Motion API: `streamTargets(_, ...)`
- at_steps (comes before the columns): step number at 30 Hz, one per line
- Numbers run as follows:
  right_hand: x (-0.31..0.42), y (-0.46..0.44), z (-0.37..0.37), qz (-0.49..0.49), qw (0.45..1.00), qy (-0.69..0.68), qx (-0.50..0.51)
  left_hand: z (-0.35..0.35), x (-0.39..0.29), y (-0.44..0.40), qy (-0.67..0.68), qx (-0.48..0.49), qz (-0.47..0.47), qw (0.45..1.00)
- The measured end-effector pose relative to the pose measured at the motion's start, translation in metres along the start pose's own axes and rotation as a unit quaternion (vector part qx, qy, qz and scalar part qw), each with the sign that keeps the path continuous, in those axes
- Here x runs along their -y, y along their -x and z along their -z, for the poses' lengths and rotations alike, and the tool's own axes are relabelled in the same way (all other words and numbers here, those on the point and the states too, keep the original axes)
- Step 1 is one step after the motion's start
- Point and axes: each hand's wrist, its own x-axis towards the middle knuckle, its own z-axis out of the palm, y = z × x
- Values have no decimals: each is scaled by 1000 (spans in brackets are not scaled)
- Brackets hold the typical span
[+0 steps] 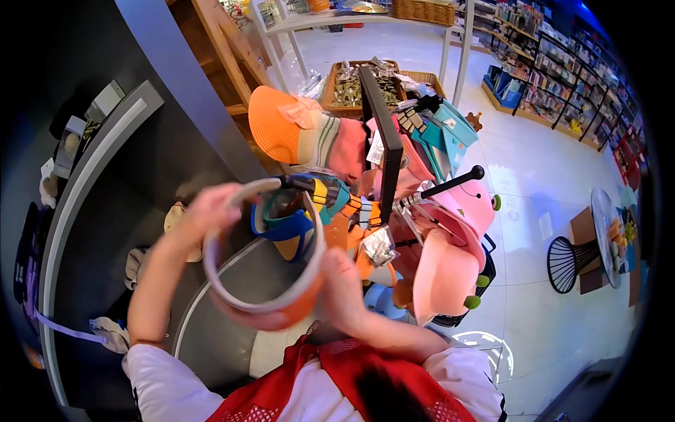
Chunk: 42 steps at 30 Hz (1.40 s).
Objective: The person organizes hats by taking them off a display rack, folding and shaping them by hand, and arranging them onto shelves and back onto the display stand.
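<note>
I hold an orange sun visor [285, 314] with a pale inner band, its ring opening facing up towards me. My left hand [209, 211], blurred by motion, is closed on the far left part of the band. On the right side of the ring, my right hand [341, 290] grips near the orange part. Just beyond the visor, a black display rack [383, 133] carries several hats and visors on its prongs. Among them are a blue and tan visor [290, 235], an orange hat [271, 125], a pink visor [446, 271] and a teal visor [453, 130].
A dark curved shelf unit [98, 183] stands at my left, with caps and small goods. Behind the rack, a wicker basket [344, 105] holds packaged items below a white table [351, 20]. To the right are a round wire-based stand [566, 264] and stocked bookshelves [555, 67].
</note>
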Motion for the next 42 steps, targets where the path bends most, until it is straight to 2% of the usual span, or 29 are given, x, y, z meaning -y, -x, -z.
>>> streamTargets(2,-29,9,-3,-30,994,80,62,28,-4,-32,-44,22,-86,995)
streamTargets(3,-44,11,2,-85,990,48,107,33,-12,-44,-88,54,-54,993)
streamTargets(4,-43,12,-9,-100,990,10,102,32,-23,-58,-132,88,-24,987)
streamTargets(6,-53,3,-19,-118,989,-56,69,34,-23,-98,-144,140,-37,979)
streamTargets(7,-52,-1,-26,-118,989,-70,62,32,-27,-113,-179,117,-7,977)
streamTargets(9,-43,-7,-48,-117,987,-98,44,34,-28,-139,-176,189,46,965)
streamTargets(13,-58,-15,-86,-170,951,-241,96,38,-25,-172,-310,314,158,883)
streamTargets(16,-78,-33,-104,-192,922,-320,106,33,-13,-191,-424,332,209,816)
streamTargets(20,-96,-50,-103,-203,905,-359,105,7,-22,-196,-488,372,243,751)
streamTargets(21,-96,-52,-102,-207,901,-365,108,7,-17,-205,-524,392,223,722)
streamTargets(24,-82,-51,-98,-224,879,-402,123,9,-21,-214,-542,397,190,716)
streamTargets(25,-81,-53,-95,-215,860,-443,133,6,-38,-203,-577,381,124,712)
streamTargets(28,-76,-56,-84,-197,790,-562,145,15,-66,-190,-492,369,87,784)
streamTargets(31,-67,-68,-69,-231,720,-641,135,18,-82,-164,-447,321,100,829)
streamTargets(34,-69,-66,-58,-237,700,-657,148,14,-92,-107,-591,191,-71,780)
streamTargets(35,-72,-64,-54,-246,686,-664,167,22,-83,-92,-560,89,-131,813)
streamTargets(36,-74,-62,-50,-254,681,-664,175,32,-73,-76,-522,-15,-189,832)
streamTargets(37,-78,-60,-47,-261,675,-665,184,39,-61,-57,-408,-115,-194,885)
streamTargets(38,-81,-58,-46,-266,669,-667,194,38,-50,-39,-285,-211,-195,915)
streamTargets(40,-81,-55,-47,-269,664,-669,199,11,-19,-17,-145,-326,-267,895)
streamTargets(42,-73,-49,-52,-262,668,-663,214,-23,18,-2,6,-432,-326,841)
